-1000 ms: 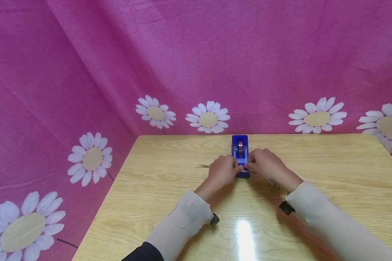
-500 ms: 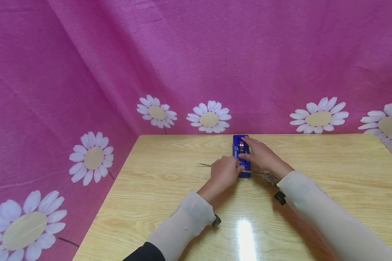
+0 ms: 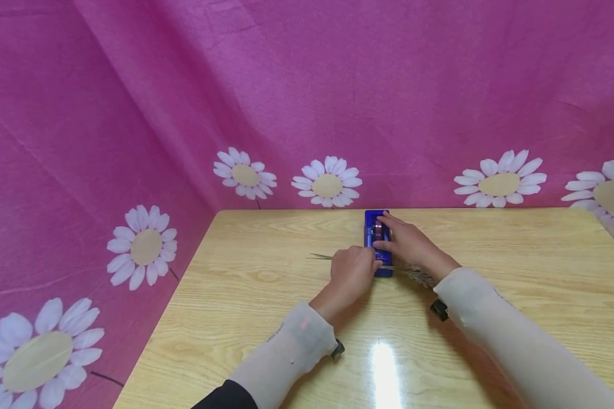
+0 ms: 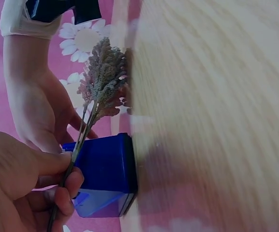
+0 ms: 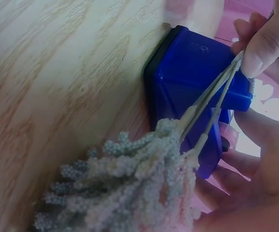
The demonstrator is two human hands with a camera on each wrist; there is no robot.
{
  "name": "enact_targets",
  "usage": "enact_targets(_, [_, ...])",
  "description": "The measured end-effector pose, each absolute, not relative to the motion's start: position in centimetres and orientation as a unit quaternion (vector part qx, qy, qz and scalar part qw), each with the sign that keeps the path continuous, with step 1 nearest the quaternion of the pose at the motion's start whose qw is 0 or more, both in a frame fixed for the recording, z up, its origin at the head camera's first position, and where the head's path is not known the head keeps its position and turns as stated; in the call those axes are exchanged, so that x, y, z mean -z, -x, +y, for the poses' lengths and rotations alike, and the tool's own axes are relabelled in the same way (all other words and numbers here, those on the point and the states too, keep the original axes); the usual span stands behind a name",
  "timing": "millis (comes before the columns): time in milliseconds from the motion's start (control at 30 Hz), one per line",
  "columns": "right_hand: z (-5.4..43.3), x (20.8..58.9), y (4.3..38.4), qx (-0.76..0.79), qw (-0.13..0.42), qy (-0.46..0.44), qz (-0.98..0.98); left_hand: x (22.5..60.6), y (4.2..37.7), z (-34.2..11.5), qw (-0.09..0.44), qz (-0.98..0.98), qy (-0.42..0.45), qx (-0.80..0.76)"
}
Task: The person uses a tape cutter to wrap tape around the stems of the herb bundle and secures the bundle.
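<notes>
My left hand (image 3: 352, 274) pinches a thin bunch of artificial flower stems (image 4: 79, 144) between thumb and fingers. The stems lie crosswise over the near end of a blue tape dispenser (image 3: 369, 227), their bare ends poking out left. Small grey-green and pinkish flower heads (image 5: 115, 179) spread to the right, below my right wrist. A pale wrap shows on the stems by my left thumb in the right wrist view. My right hand (image 3: 414, 245) grips the dispenser from its right side, thumb and fingers spread along it around the tape roll (image 3: 377, 230).
The dispenser stands on a light wood-grain table (image 3: 245, 295), close to its far edge. Behind and to the left hangs a magenta cloth (image 3: 307, 85) printed with white daisies. Both wrists carry small dark cameras below pale sleeves.
My right hand has left the stems at the dispenser's near end and moved up onto the dispenser beside the roll. My left hand keeps pinching the stems, almost unmoved.
</notes>
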State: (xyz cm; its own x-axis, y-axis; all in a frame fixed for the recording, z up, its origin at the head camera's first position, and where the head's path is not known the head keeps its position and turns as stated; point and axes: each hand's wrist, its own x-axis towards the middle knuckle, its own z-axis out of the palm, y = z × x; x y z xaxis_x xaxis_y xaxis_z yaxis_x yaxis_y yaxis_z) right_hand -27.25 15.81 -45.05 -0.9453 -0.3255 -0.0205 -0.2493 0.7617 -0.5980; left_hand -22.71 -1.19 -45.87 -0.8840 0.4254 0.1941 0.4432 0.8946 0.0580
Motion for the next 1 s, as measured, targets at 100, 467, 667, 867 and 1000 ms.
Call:
enact_targets(100, [15.9, 45.0, 27.2, 0.308, 0.058, 0.155, 0.937, 46.3, 22.6, -1.3, 0.104, -0.966, 0.233, 0.043])
enact_targets(467, [16.1, 45.3, 27.2, 0.309, 0.057, 0.155, 0.936, 48.0, 22.6, -2.5, 0.107, -0.959, 0.239, 0.107])
enact_targets(667, [16.0, 45.2, 27.3, 0.315, 0.065, 0.146, 0.936, 47.2, 22.6, -2.8, 0.064, -0.961, 0.218, 0.156])
enact_targets(867, [15.9, 45.1, 27.2, 0.32, 0.071, 0.14, 0.934, 46.7, 22.2, -2.9, 0.043, -0.951, 0.208, 0.224])
enact_targets(1000, [15.9, 45.0, 27.1, 0.318, 0.069, 0.143, 0.935, 46.7, 22.2, -3.0, 0.03, -0.94, 0.214, 0.265])
